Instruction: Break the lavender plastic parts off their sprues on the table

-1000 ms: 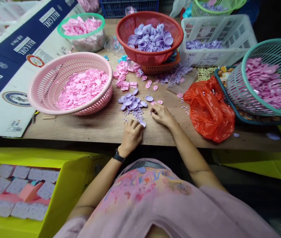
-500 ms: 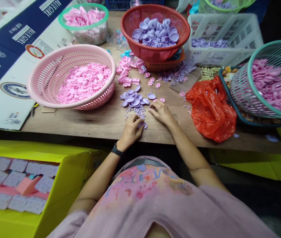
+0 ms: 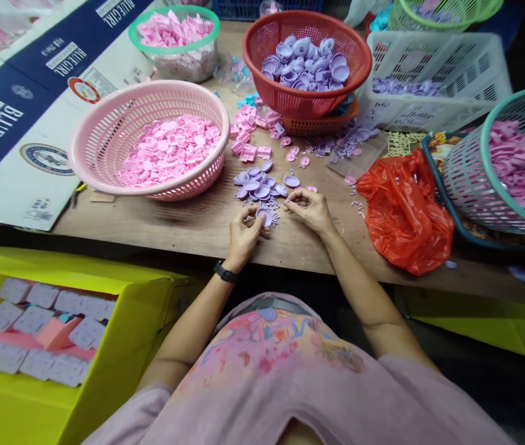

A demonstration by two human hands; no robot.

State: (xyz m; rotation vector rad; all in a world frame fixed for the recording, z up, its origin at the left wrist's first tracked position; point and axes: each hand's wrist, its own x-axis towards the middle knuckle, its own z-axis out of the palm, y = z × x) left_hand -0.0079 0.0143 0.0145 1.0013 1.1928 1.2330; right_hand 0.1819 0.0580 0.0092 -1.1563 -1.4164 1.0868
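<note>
Between the thumb and fingers of my left hand (image 3: 244, 236) is a small purple oval plastic dish (image 3: 264, 216), its hollow side showing. My right hand (image 3: 309, 209) is pinched just to the right of it, fingertips together; whatever they grip is too small to make out. Beyond both hands lies a loose pile of purple oval pieces (image 3: 255, 184). Tiny purple hook-shaped bits (image 3: 272, 206) are scattered between that pile and my hands. A single purple oval piece (image 3: 292, 181) rests just beyond my right fingertips, with a small pink piece (image 3: 311, 189) beside it.
A pink basket (image 3: 99, 176) of pink parts stands at left, a red basket (image 3: 262, 89) of purple parts at the back. An orange-red plastic bag (image 3: 405, 210) and a tilted teal-rimmed basket (image 3: 487, 167) sit at right. A yellow box (image 3: 118, 346) stands below the table's left edge.
My left hand has lifted and turned the purple oval dish, so its hollow now shows. My right fingers have drawn into a pinch and risen from the table. The whole view has shifted slightly.
</note>
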